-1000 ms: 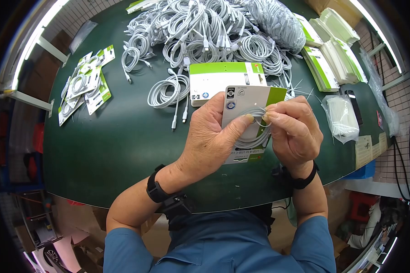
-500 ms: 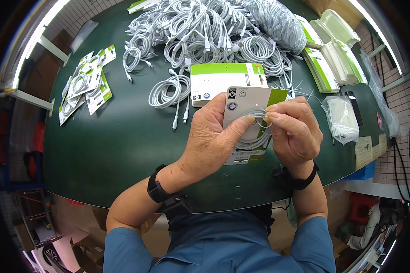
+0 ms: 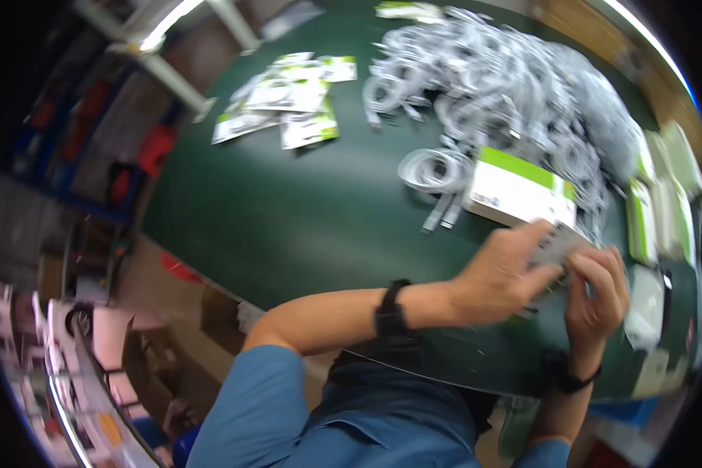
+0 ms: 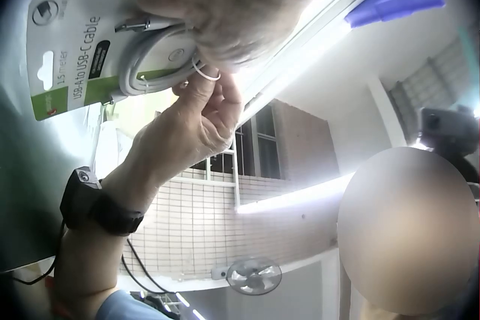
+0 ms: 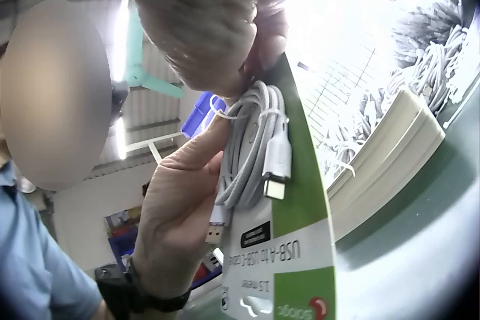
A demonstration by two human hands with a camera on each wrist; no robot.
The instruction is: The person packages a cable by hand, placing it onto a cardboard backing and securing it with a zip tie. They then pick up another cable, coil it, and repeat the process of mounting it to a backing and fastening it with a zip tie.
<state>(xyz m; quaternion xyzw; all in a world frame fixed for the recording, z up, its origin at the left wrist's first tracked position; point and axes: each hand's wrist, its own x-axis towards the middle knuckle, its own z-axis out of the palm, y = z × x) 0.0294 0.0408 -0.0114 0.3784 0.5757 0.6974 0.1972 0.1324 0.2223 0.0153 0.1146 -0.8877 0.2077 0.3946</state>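
Observation:
A white and green cable packaging card (image 5: 304, 249), printed "USB-A to USB-C cable", is gripped by my left hand (image 3: 491, 273), its thumb over the front. Against the card's face lies a coiled white USB cable (image 5: 251, 151) with its metal plug ends showing. On the right, close beside the left thumb, my right hand (image 3: 600, 300) pinches a thin white tie (image 4: 206, 72) that loops out from the coil. In the head view both hands are blurred and cover much of the card.
Behind the hands stands a stack of cards (image 3: 519, 187), with one coiled cable (image 3: 433, 171) beside it. A large heap of cables (image 3: 483, 78) fills the back of the green table (image 3: 288, 226). Carded cables (image 3: 288, 93) lie far left; more card stacks (image 3: 663, 210) are at right.
The head view has swung left, so the table and hands appear further right and tilted. Both hands still hold the card and tie close together.

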